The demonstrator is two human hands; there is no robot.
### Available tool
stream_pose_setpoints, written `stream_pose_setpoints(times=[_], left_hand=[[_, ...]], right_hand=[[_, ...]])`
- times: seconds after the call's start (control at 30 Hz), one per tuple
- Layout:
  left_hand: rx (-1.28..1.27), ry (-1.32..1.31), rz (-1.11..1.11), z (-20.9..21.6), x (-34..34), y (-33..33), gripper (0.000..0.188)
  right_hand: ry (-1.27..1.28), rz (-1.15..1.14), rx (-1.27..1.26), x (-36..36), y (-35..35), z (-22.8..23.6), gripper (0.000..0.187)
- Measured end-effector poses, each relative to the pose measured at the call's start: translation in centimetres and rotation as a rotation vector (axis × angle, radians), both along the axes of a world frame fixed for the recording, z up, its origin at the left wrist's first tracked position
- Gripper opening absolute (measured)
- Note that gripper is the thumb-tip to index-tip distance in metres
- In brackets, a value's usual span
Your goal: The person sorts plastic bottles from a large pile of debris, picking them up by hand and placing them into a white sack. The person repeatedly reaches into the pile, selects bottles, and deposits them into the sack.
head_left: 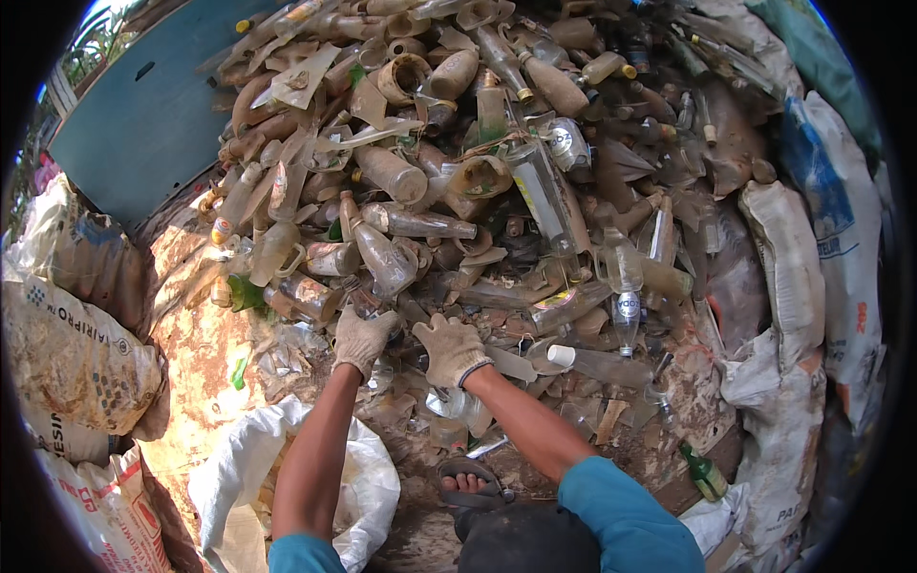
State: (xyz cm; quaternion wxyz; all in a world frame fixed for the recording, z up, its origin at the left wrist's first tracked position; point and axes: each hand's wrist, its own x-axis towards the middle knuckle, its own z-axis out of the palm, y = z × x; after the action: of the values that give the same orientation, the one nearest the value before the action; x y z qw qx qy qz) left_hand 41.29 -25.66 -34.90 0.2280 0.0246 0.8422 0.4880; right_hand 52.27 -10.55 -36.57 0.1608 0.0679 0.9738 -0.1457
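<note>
Bright daylight glares at left; the bent edges seem soft.

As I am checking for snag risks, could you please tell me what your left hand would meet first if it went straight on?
The left hand would probably first meet the dusty clear bottle just beyond its fingertips, though small shards may lie between; depth is unclear.

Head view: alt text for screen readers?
Gloved left hand and gloved right hand at the near edge of a large heap of dusty glass bottles. An open white sack sits below the left forearm; a green bottle lies at lower right.
</note>
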Motion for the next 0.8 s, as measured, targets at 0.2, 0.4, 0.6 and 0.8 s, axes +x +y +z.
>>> stream_pose_setpoints(times=[0.2, 0.4, 0.6, 0.8], left_hand=[[-0.181, 0.241, -0.019, -2.5, -0.3, -2.6, 0.061], [-0.348, 0.353, -0.292, -4.1, 1.0, -1.5, 0.068], [-0.225, 0.048, -0.314, -1.2, 3.4, -1.9, 0.062], [0.020, -0.381, -0.282, -1.7, 6.7, -7.5, 0.047]], right_hand=[[0.019, -0.467, -0.003, 4.6, 3.3, 3.0, 0.084], [-0.063, -0.442, 0.105, 7.2, 3.9, 2.1, 0.092], [-0.008, -0.538, -0.030, 9.4, 2.3, 3.9, 0.082], [0.343, -1.087, -0.323, 17.7, 2.2, 2.6, 0.062]])
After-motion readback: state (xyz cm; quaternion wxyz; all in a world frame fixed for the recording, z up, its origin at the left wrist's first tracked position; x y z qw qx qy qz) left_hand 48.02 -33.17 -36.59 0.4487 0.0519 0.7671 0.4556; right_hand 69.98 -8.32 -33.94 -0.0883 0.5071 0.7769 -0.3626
